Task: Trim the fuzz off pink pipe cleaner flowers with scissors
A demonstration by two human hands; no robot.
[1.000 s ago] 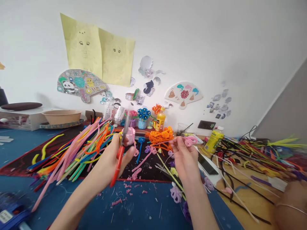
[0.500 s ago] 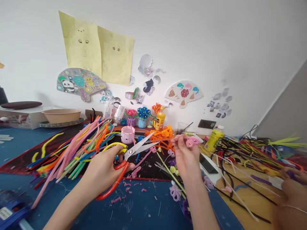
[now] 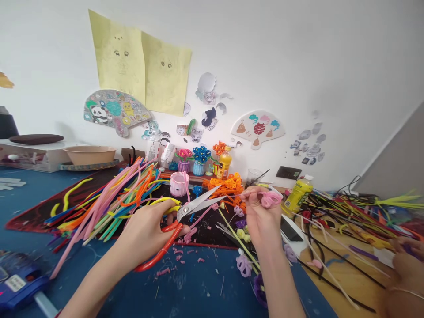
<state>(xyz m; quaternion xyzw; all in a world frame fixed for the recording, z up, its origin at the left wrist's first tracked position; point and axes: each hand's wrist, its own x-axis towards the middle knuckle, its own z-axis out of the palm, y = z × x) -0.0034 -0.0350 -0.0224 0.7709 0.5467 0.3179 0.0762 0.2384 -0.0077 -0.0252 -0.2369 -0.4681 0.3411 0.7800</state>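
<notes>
My left hand [image 3: 150,234] grips a pair of scissors [image 3: 198,204] by its red handle, blades parted and pointing right. Between thumb and fingers my right hand [image 3: 261,216] pinches a pink pipe-cleaner flower [image 3: 270,198], whose looped petals stick out on the right. A thin stem end of it reaches left toward the blade tips; whether the blades touch it I cannot tell. Behind the scissors stands a small pink cup [image 3: 179,183]. Pink fuzz scraps [image 3: 164,271] are scattered on the blue table below my hands.
Left lies a heap of coloured pipe cleaners [image 3: 99,203]; a blue glue gun [image 3: 20,282] is at the lower left. Orange pipe-cleaner pieces [image 3: 228,183], bottles and finished flowers stand behind. Purple flowers [image 3: 244,265] and a phone [image 3: 291,230] lie right, near another person's hand [image 3: 407,265].
The scissors have turned from upright to pointing right, and their blades have spread beside the flower's stem. My right hand keeps its pinch. The view has shifted slightly.
</notes>
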